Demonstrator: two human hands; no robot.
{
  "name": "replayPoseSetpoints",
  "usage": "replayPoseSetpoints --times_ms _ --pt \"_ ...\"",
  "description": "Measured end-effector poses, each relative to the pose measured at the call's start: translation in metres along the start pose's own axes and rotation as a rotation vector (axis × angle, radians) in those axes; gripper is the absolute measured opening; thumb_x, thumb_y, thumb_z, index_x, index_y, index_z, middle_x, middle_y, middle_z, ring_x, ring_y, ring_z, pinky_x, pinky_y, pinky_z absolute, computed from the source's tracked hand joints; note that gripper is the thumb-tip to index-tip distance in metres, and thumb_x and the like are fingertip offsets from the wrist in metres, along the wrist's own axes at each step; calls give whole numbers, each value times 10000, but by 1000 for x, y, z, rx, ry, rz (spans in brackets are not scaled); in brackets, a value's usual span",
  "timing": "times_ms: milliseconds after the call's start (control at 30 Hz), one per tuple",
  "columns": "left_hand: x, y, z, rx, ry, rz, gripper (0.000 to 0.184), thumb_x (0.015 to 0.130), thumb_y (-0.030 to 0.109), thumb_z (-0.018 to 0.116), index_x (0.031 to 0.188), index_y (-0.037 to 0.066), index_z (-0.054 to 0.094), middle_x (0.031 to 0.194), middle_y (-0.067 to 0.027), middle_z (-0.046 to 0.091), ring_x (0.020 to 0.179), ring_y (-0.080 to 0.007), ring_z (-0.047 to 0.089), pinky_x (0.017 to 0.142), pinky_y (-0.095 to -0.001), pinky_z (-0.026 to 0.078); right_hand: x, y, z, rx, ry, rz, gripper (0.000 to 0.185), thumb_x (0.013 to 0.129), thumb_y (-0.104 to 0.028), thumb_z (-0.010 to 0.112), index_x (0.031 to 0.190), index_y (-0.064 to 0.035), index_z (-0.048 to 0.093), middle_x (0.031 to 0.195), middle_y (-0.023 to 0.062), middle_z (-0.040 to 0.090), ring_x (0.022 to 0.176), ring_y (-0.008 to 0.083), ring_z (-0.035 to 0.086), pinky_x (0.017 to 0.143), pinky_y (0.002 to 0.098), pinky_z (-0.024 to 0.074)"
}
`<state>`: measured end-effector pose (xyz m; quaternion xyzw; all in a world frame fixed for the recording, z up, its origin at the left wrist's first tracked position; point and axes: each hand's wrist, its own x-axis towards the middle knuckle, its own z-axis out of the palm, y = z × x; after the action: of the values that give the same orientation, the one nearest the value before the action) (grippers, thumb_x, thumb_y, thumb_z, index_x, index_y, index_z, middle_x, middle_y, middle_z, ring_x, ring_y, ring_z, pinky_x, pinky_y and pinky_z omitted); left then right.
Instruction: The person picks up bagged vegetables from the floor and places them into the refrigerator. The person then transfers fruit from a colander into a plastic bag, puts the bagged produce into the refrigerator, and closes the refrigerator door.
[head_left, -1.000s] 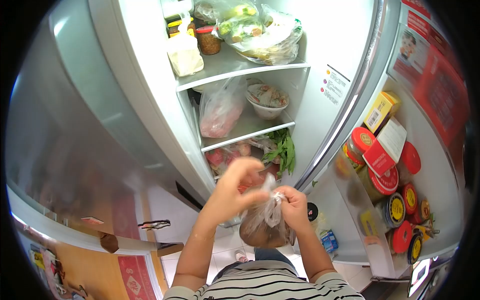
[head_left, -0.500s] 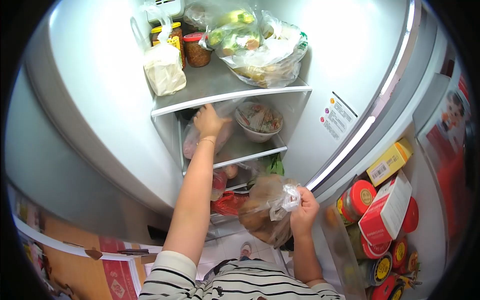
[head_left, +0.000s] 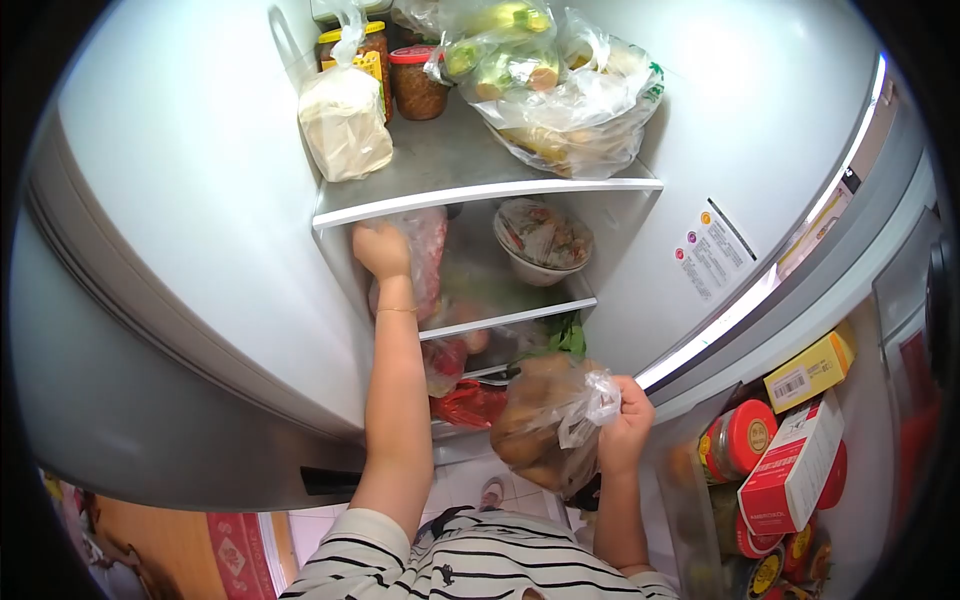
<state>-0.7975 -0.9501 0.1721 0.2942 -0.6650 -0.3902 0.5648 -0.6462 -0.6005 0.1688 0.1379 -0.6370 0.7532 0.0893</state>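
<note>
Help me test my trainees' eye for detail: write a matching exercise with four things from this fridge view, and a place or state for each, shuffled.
Column one
1. Left hand
2. Right hand
3. White bowl
4. Yellow box

Column two
A. Among the items in the door
B. Holding the gathered top of a clear bag of brown items
C. Standing toward the right side of the middle shelf
D. At the bag with pink contents

Pairs: 1-D, 2-B, 3-C, 4-A
</note>
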Motion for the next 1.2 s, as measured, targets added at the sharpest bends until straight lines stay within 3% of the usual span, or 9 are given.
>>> replayPoseSetpoints --times_ms 67,167,200,333,433,767,833,1033,1200 --pt "4 -3 -3 -556 22 -372 251 848 31 525 1054 -87 607 1010 -149 663 891 -248 641 799 -339 496 5 0 7 44 44 33 89 876 41 520 881 33 609 793 12 611 707 57 546 644 193 437" --pt "-1 -2 7 -629 116 -308 261 871 21 498 1088 -98 580 1057 -103 630 911 -186 610 797 -317 496 13 15 13 80 68 55 101 887 -73 597 901 25 620 829 16 637 720 66 567 664 214 464" --pt "-2 0 10 -694 132 -337 331 848 -4 512 1152 -135 513 1121 -201 615 1015 -286 608 887 -346 470 17 13 17 79 69 51 101 887 -73 597 901 25 620 829 16 637 720 66 567 664 214 464" --pt "-3 -21 15 -197 113 -170 437 828 27 526 1234 -109 443 1216 -325 531 1159 -449 500 1010 -425 372 31 7 34 193 88 33 75 906 -15 547 904 32 605 811 18 615 717 57 548 658 197 445" --pt "-16 -11 1 -38 40 -261 464 836 64 557 1253 -87 422 1206 -303 542 1132 -442 518 977 -421 399 49 8 45 238 69 -13 86 912 -40 554 907 26 610 819 23 621 720 59 554 656 201 447" --pt "-86 -4 -58 -149 -17 -37 421 889 154 616 1223 -43 452 1168 -157 551 1081 -229 532 940 -330 413 132 42 108 451 -146 34 198 899 -52 559 1081 13 603 904 46 648 772 118 616 691 254 503" --pt "-97 0 -78 -531 -97 -228 358 935 144 558 1235 -23 456 1211 -134 525 1126 -206 500 971 -324 387 147 53 123 605 -208 30 189 894 -17 525 1064 -2 605 911 45 648 790 129 622 708 271 510" --pt "-141 0 -80 -609 -251 -232 404 979 187 479 1297 -49 403 1270 -138 491 1176 -226 468 1030 -340 338 179 68 163 628 -61 65 211 828 78 436 923 14 613 828 61 633 710 153 608 648 276 499" --pt "-144 -9 -64 -455 -432 -136 714 925 259 579 1409 -86 183 1379 -220 372 1259 -307 393 1073 -382 279 216 91 175 591 -203 34 210 836 38 464 987 -10 600 899 48 627 790 152 601 717 282 484"
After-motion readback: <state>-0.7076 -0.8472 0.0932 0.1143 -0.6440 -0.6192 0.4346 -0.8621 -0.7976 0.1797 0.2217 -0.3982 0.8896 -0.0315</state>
